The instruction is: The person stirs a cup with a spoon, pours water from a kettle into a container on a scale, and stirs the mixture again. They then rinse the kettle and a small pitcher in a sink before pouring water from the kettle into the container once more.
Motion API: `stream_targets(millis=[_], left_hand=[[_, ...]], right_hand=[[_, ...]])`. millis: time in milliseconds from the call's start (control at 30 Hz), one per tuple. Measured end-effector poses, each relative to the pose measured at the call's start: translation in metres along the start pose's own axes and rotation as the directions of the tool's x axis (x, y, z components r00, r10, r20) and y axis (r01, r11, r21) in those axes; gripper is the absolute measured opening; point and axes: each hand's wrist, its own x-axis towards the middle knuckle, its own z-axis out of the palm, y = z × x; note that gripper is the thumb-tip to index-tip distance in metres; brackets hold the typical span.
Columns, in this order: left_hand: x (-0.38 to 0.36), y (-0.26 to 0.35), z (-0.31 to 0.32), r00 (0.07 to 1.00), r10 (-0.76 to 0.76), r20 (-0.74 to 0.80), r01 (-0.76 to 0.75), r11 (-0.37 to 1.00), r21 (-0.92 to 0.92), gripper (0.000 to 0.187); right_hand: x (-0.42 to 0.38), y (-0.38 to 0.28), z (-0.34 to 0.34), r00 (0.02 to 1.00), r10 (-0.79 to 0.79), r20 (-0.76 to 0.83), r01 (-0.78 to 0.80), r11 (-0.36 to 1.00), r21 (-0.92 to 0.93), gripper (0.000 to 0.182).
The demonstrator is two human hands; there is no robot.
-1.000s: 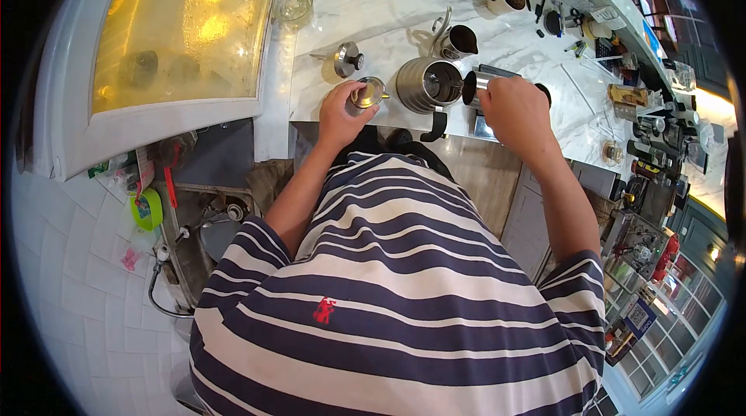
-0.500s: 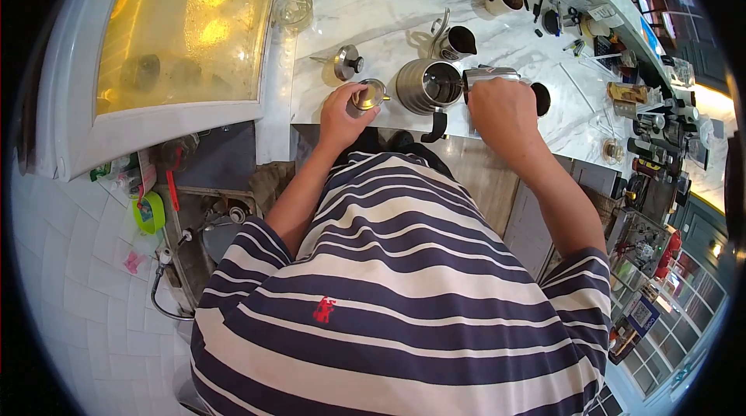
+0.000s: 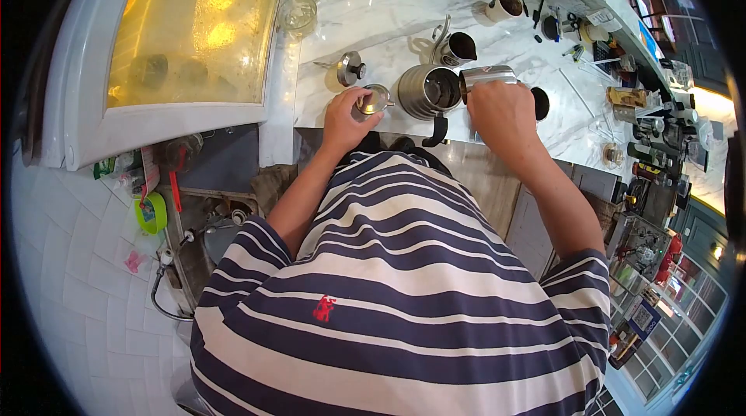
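Note:
My left hand (image 3: 347,121) is wrapped round a small glass cup (image 3: 374,100) with a little spout, held near the counter's front edge. To its right stands a steel kettle (image 3: 416,93), lidless, its black handle pointing toward me and dark liquid inside. My right hand (image 3: 503,111) grips a stainless steel pitcher (image 3: 487,74), tipped on its side with its mouth at the kettle's right rim. Behind my left hand lies the metal lid (image 3: 350,69) with a black knob.
A gooseneck pot (image 3: 458,48) with a dark inside stands behind the kettle. A dark-mouthed cup (image 3: 540,104) is partly hidden beyond my right hand. Farther back is a white cup of brown grounds (image 3: 509,4). Glass jars (image 3: 298,15) line the left, beside a lit yellow cabinet (image 3: 194,35).
The view has shifted slightly. The glass cup in my left hand has tilted a little, showing more of its side. My right hand keeps the pitcher tipped at the kettle.

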Motion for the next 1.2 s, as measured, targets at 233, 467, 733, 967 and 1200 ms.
stream_targets(millis=[233,467,733,967,1200], left_hand=[[0.001,-0.002,-0.002,0.992,0.059,0.109,-0.084,0.967,0.241,0.054],[0.003,-0.015,0.004,0.977,0.147,0.155,-0.195,0.91,0.365,0.057],[0.008,-0.024,0.013,0.962,0.231,0.148,-0.272,0.864,0.423,0.06],[0.002,-0.021,0.02,0.977,0.136,0.163,-0.199,0.858,0.474,0.06],[-0.032,0.014,0.025,0.998,0.062,-0.014,-0.049,0.894,0.446,0.068]], right_hand=[[-0.01,0.009,0.002,0.983,0.163,-0.083,-0.144,0.968,0.206,0.034],[-0.034,0.035,-0.007,0.879,0.476,0.027,-0.369,0.643,0.671,0.039],[-0.063,0.051,0.016,0.823,0.539,0.179,-0.315,0.171,0.934,0.038],[-0.08,0.058,0.018,0.831,0.532,0.164,-0.215,0.035,0.976,0.036],[-0.096,0.074,0.033,0.859,0.497,0.127,-0.088,-0.101,0.991,0.037]])
